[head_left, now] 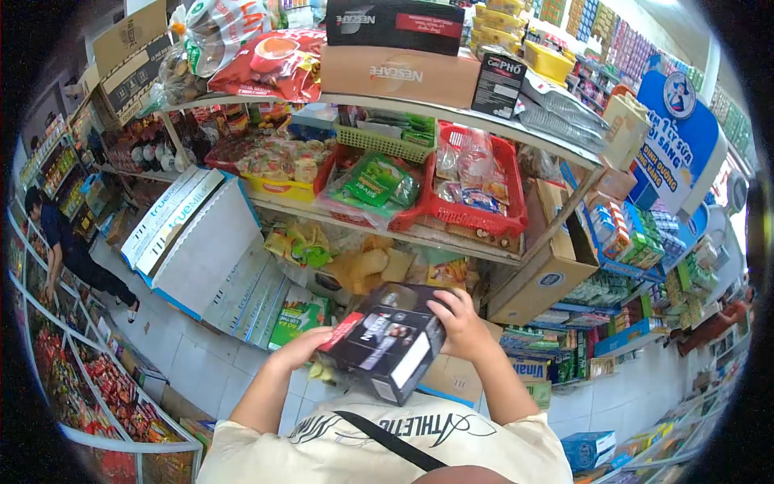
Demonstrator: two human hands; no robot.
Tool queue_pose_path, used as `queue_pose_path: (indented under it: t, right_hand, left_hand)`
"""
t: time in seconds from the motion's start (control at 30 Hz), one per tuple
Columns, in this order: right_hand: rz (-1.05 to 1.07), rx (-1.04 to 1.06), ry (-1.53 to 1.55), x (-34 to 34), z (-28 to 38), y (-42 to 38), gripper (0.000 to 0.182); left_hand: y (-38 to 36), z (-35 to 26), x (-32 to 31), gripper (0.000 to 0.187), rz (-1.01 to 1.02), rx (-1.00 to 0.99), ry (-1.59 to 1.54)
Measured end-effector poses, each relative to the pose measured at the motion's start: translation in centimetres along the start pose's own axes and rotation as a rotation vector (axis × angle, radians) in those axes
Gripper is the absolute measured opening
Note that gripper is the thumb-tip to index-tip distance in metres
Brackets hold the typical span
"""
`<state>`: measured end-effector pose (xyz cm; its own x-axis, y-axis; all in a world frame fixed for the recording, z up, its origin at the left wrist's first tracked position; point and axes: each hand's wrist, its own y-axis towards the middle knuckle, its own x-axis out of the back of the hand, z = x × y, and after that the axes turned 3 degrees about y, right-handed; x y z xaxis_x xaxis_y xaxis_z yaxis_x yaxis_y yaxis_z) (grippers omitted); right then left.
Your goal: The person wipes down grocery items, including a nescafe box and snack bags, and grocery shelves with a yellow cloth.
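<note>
A dark Nescafe box [385, 337] with a red stripe is held tilted in front of my chest. My left hand [305, 347] grips its left end near the red part. At the upper right corner, my right hand [461, 323] presses on the box with its fingers bent over the edge. The undersides of both hands' grips are partly hidden. Beyond the box stands a shelf [387, 216], with a red basket [484, 218] of packets and a green Silver packet [375, 179] in another basket.
On the shelf top lie a black Nescafe box [395, 26], a brown Nescafe carton [399, 77] and a red coffee bag [270, 68]. White TH true milk cartons [201, 242] stand on the floor at left. Another person [68, 250] bends by the far-left shelves.
</note>
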<state>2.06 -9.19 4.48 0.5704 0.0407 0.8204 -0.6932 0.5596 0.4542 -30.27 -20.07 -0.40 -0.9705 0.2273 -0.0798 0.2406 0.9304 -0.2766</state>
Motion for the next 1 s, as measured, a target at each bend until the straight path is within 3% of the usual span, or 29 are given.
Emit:
queue_pose_path:
  t: [0.07,0.13,0.2,0.27,0.3,0.37,0.4,0.5,0.57,0.77,0.87,0.9,1.0]
  right_hand:
    - [-0.122,-0.058,0.024,-0.2,-1.3,-2.5,0.075]
    - [-0.235,-0.121,0.002,-0.6,-3.2,-5.1,0.082]
    - [-0.323,-0.210,-0.034,-0.2,-4.7,-7.3,0.087]
    - [-0.451,-0.241,-0.063,0.3,-6.5,-9.2,0.085]
    - [-0.493,-0.263,-0.083,1.0,-6.8,-9.8,0.084]
    - [-0.527,-0.277,-0.155,3.5,-7.2,-10.5,0.085]
    - [-0.544,-0.274,-0.165,4.5,-7.6,-10.9,0.087]
    - [-0.611,-0.285,-0.265,6.8,-7.8,-11.7,0.089]
    - [-0.677,-0.262,-0.264,7.4,-7.8,-12.4,0.091]
    - [-0.779,-0.384,-0.257,6.1,-6.5,-15.3,0.088]
    - [-0.723,-0.461,-0.303,6.0,-5.5,-16.2,0.089]
    - [-0.690,-0.491,-0.322,6.0,-5.0,-16.5,0.089]
    - [-0.567,-0.610,-0.407,5.6,-3.9,-17.1,0.092]
  left_hand:
    - [0.1,-4.5,-0.5,0.031,-0.177,-0.047,0.439]
    - [0.9,-6.2,1.6,0.028,-0.361,-0.101,0.584]
    - [1.2,-9.4,2.7,0.025,-0.581,-0.446,0.425]
    - [1.9,-14.5,3.6,0.021,-0.849,-0.715,0.796]
    - [1.7,-17.6,4.4,0.019,-0.805,-0.722,0.972]
    - [2.7,-22.5,4.1,0.018,-0.972,-0.903,1.296]
    - [3.2,-24.8,4.1,0.022,-1.012,-0.896,1.429]
    - [6.1,-30.3,5.1,0.069,-1.136,-0.906,1.541]
    - [7.9,-33.6,4.6,0.082,-1.188,-0.868,1.583]
    - [13.7,-42.3,3.9,0.101,-1.290,-0.528,1.921]
    - [15.4,-44.9,4.9,0.109,-1.226,-0.563,2.165]
    - [15.7,-45.3,5.2,0.113,-1.103,-0.544,2.007]
    - [16.9,-46.0,6.1,0.110,-1.017,-0.556,1.894]
